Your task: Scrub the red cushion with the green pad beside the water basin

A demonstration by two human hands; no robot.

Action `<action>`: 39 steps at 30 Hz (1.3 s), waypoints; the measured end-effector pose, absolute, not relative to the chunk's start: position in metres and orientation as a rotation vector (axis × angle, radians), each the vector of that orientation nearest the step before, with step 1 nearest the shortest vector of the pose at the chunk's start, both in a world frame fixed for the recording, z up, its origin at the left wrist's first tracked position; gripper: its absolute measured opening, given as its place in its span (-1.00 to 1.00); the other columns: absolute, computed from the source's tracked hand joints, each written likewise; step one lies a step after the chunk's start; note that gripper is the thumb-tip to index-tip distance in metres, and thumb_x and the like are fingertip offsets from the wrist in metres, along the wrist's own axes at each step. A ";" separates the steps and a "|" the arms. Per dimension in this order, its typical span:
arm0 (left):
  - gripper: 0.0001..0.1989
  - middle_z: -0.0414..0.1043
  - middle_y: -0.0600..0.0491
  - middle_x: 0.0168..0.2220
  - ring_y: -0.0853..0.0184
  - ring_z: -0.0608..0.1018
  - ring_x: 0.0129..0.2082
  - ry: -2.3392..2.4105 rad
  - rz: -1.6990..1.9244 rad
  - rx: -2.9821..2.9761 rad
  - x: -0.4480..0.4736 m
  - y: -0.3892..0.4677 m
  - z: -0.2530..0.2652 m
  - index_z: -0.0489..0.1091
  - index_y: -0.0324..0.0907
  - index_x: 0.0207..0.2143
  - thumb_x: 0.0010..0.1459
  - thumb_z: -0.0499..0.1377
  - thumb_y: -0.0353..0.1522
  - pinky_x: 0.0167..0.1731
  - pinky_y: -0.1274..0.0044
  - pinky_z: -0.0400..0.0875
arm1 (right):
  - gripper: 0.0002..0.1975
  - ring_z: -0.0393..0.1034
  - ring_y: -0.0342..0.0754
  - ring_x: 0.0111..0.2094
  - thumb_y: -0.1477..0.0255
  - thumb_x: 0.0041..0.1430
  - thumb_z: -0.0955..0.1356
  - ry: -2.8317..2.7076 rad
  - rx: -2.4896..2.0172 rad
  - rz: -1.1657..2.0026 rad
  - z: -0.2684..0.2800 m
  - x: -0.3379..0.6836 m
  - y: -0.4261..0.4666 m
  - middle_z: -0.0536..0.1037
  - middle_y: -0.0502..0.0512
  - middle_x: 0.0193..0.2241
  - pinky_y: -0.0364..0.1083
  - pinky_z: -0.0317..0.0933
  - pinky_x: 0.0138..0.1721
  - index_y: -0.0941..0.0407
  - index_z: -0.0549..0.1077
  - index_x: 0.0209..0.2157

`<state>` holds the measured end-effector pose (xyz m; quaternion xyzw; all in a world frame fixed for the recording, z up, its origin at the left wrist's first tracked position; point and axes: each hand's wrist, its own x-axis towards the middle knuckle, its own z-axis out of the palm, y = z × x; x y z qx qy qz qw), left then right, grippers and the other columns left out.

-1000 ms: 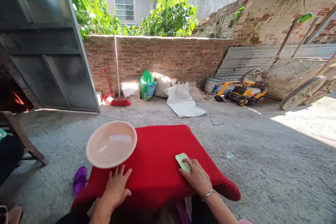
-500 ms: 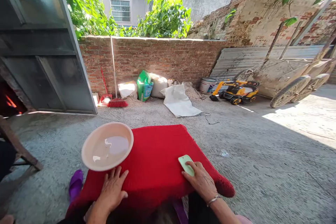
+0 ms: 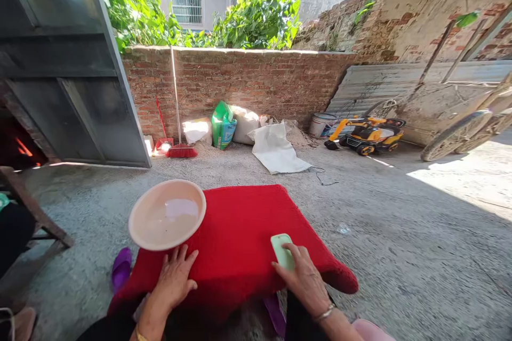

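Note:
A red cloth (image 3: 240,229) is spread over a low surface before me. My left hand (image 3: 176,277) lies flat on its near left part, fingers spread, just below the basin's rim. The pale pink basin (image 3: 140,224) stands on the cloth's left side with clear water in it. My right hand (image 3: 302,277) has its fingers and thumb around a pale green, flat, rounded block (image 3: 282,245) with a small hole at its far end. The block rests on the right side of the cloth; its underside is hidden.
Purple slippers (image 3: 121,269) show beside and under the cloth. At left are a wooden stool (image 3: 40,218) and a metal door (image 3: 76,106). By the brick wall (image 3: 256,80) stand a red broom (image 3: 182,151) and sacks (image 3: 245,125). A toy excavator (image 3: 370,136) and a cart stand right.
The view has shifted slightly, showing the cart further right. The fingers of my right hand have moved a little on the pale green block. My left hand stays flat on the cloth.

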<state>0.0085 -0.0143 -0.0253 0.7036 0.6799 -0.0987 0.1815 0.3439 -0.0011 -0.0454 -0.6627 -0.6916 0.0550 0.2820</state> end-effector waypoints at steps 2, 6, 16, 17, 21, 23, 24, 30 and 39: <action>-0.20 -0.12 -0.05 0.36 0.04 -0.04 0.34 1.923 -0.284 1.986 0.007 -0.014 -0.028 0.01 0.00 0.30 -0.03 0.12 -0.42 0.24 0.07 -0.11 | -0.50 0.40 -0.02 -0.23 0.38 -0.04 0.38 -1.966 -1.548 0.204 -0.056 0.299 -0.016 0.40 0.02 -0.23 -0.06 0.35 -0.19 -0.04 0.27 -0.01; -0.20 -0.13 -0.04 0.37 0.04 -0.05 0.35 1.921 -0.303 1.993 0.007 -0.014 -0.029 -0.01 0.02 0.30 -0.02 0.13 -0.40 0.24 0.06 -0.10 | -0.21 0.36 -0.02 -0.17 0.54 -0.18 0.42 -2.206 -1.301 0.135 -0.075 0.232 -0.040 0.39 0.04 -0.11 -0.08 0.32 -0.12 -0.08 0.19 0.14; -0.19 -0.13 -0.04 0.36 0.04 -0.02 0.34 1.912 -0.281 1.996 0.008 -0.015 -0.027 0.01 -0.01 0.30 -0.04 0.11 -0.38 0.24 0.08 -0.11 | -0.32 0.36 0.05 -0.16 0.47 -0.01 0.35 -2.223 -1.534 -0.038 -0.084 0.295 -0.025 0.39 0.12 -0.09 0.00 0.31 -0.12 -0.09 0.19 0.18; -0.19 -0.13 -0.04 0.36 0.03 -0.03 0.34 1.910 -0.284 1.995 0.008 -0.015 -0.027 0.01 -0.01 0.30 -0.04 0.12 -0.38 0.24 0.07 -0.11 | -0.35 0.36 0.05 -0.16 0.43 0.02 0.34 -2.187 -1.591 -0.018 -0.081 0.310 -0.022 0.39 0.12 -0.09 0.01 0.31 -0.11 -0.09 0.18 0.18; -0.20 -0.13 -0.07 0.36 0.02 -0.04 0.34 1.903 -0.282 1.997 0.007 -0.015 -0.027 0.00 -0.03 0.31 -0.02 0.11 -0.36 0.25 0.06 -0.13 | -0.44 0.38 0.11 -0.13 0.30 0.07 0.30 -1.979 -1.811 -0.012 -0.070 0.366 -0.013 0.39 0.14 -0.13 0.06 0.30 -0.06 -0.07 0.19 0.14; -0.21 -0.12 -0.08 0.36 0.02 -0.04 0.34 1.909 -0.280 2.003 0.007 -0.016 -0.026 0.00 -0.04 0.31 -0.01 0.10 -0.37 0.25 0.07 -0.13 | -0.45 0.38 0.14 -0.13 0.26 0.07 0.29 -1.858 -1.916 -0.035 -0.065 0.389 -0.010 0.40 0.16 -0.17 0.08 0.31 -0.09 0.00 0.20 0.13; -0.22 -0.12 -0.09 0.36 0.03 -0.03 0.34 1.913 -0.284 2.005 0.008 -0.016 -0.024 0.00 -0.05 0.31 -0.01 0.10 -0.38 0.25 0.07 -0.13 | -0.45 0.39 0.15 -0.13 0.23 0.07 0.28 -1.803 -1.964 -0.046 -0.062 0.399 -0.010 0.40 0.16 -0.18 0.09 0.32 -0.10 0.02 0.20 0.12; -0.20 -0.15 -0.09 0.37 0.03 -0.04 0.34 1.915 -0.317 1.970 0.012 -0.015 -0.020 -0.02 -0.05 0.31 -0.01 0.13 -0.42 0.25 0.08 -0.13 | -0.43 0.39 0.17 -0.11 0.16 0.06 0.29 -1.636 -2.023 0.050 -0.047 0.408 0.004 0.42 0.14 -0.13 0.12 0.32 -0.13 0.00 0.19 0.11; -0.16 -0.19 -0.03 0.37 0.05 -0.09 0.35 1.906 -0.261 1.923 0.010 -0.013 -0.027 -0.03 0.00 0.31 -0.05 0.13 -0.41 0.26 0.09 -0.18 | -0.62 0.36 0.02 -0.14 0.37 -0.01 0.38 -2.210 -1.621 0.327 -0.033 0.236 0.036 0.44 0.09 -0.14 -0.04 0.24 -0.08 0.00 0.39 -0.09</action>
